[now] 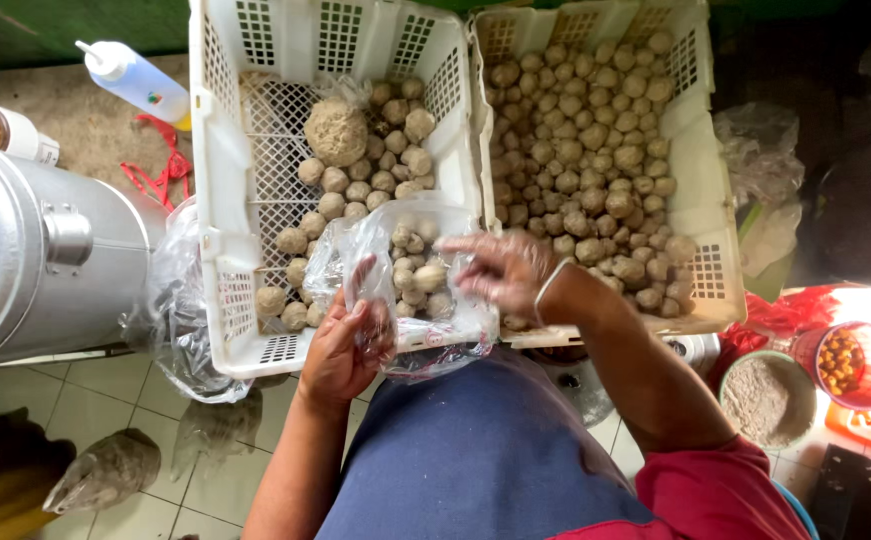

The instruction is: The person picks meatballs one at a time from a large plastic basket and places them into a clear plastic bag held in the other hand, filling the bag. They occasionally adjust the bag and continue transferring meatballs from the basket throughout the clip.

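My left hand (341, 345) grips the rim of a clear plastic bag (376, 235) that holds several beige meatballs. My right hand (501, 268), in a thin clear glove, is at the bag's open mouth and pinches one meatball (430, 276). The bag rests over the front edge of the left white crate (218, 190), which holds several small meatballs and one large ball (336, 131). The right white crate (701, 200) is full of meatballs.
A big metal pot (36, 260) stands at left, with a squeeze bottle (136, 80) behind it. Filled plastic bags (106, 470) lie on the tiled floor. At right are a bowl of grey powder (768, 398) and a red basket (851, 362).
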### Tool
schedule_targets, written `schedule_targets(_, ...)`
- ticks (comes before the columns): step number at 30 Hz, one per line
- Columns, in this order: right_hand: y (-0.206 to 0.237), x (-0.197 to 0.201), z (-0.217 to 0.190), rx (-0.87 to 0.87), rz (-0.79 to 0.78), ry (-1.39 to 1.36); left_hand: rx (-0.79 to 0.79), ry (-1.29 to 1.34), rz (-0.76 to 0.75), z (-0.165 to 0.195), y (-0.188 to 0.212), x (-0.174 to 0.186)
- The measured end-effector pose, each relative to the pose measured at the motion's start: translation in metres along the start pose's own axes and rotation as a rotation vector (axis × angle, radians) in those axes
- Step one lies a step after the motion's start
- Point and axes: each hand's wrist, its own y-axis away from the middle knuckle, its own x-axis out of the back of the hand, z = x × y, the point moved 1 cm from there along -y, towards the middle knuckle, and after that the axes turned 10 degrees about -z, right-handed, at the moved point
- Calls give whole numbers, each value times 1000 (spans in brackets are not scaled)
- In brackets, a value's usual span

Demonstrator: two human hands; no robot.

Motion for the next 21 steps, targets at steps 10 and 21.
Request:
schedule_targets(10, -45, 6, 129, -78, 265, 886, 2, -22, -3, -1, 1, 2)
schedule_targets(21, 19, -21, 31, 256, 326, -47, 24, -32, 32, -3, 0, 4)
